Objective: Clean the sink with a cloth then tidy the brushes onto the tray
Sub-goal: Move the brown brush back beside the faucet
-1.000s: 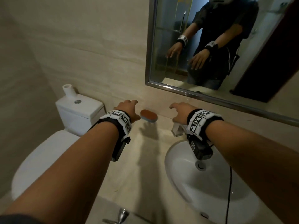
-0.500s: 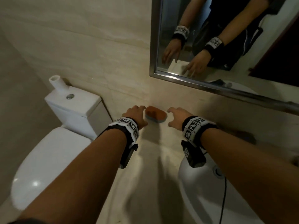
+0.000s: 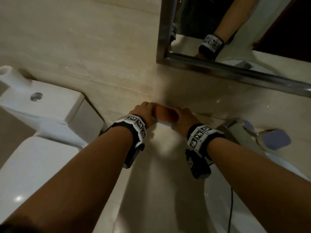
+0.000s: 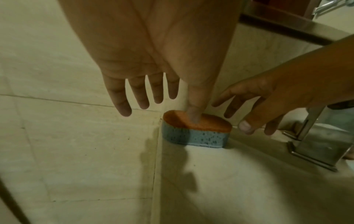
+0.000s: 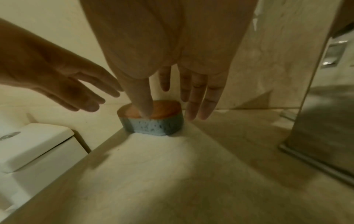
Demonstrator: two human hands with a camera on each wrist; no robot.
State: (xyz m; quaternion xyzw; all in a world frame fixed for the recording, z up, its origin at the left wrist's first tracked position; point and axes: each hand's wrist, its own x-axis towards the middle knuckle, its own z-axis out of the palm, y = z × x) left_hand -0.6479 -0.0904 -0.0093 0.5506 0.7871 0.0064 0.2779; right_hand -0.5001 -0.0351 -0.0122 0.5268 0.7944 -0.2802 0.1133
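Both hands reach for the sponge at the back of the counter, one from each side. At about 11 o'clock in the head view, the left hand is spread wide and holds nothing; the left wrist view shows its four fingers straight and splayed over the wall tiles, while its thumb points down at the sponge's orange top, whether touching it I cannot tell. Left of it, at 9 o'clock, stands the toilet cistern with its round flush button, a paper roll on its far corner.

At 12 o'clock the sponge, orange above and blue below, lies flat on the counter, close to the wall by the counter's left end. Just right of it, the right hand is also spread and holds nothing; in the right wrist view its thumb points down over the orange face and its fingers hang straight beside the sponge's right end.

Farther right, at 2 o'clock, stands the steel tap, with the white sink at 4 o'clock. Above, at 1 o'clock, the mirror reflects a banded wrist.
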